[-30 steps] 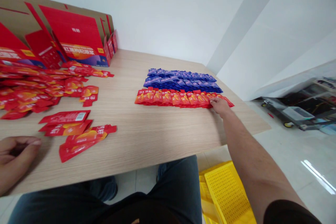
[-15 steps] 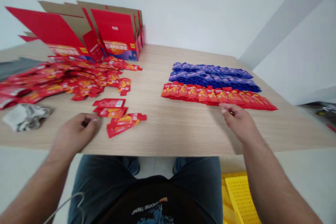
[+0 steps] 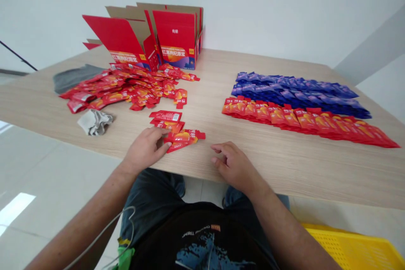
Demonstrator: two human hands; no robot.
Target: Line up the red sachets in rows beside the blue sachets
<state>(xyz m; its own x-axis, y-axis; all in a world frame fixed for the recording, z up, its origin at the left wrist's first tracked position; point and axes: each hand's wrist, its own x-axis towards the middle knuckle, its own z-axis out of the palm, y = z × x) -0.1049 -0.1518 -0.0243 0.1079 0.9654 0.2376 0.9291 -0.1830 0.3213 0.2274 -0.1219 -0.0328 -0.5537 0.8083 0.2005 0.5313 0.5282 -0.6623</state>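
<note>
My left hand (image 3: 146, 148) lies on the wooden table, its fingertips touching a small loose group of red sachets (image 3: 177, 133). It does not visibly grip them. My right hand (image 3: 232, 163) rests near the table's front edge, fingers loosely curled around nothing. Farther right, a long overlapping row of red sachets (image 3: 300, 120) runs in front of a band of blue sachets (image 3: 297, 93). A larger jumbled heap of red sachets (image 3: 126, 88) lies to the left.
An opened red cardboard carton (image 3: 174, 38) stands at the table's back edge. A crumpled grey cloth (image 3: 95, 122) and a dark grey sheet (image 3: 76, 76) lie near the heap. A yellow plastic crate (image 3: 351, 249) sits on the floor at lower right.
My left hand has moved right onto the small sachet group. My right hand has drawn back from the red row toward the front edge. The view has swung left.
</note>
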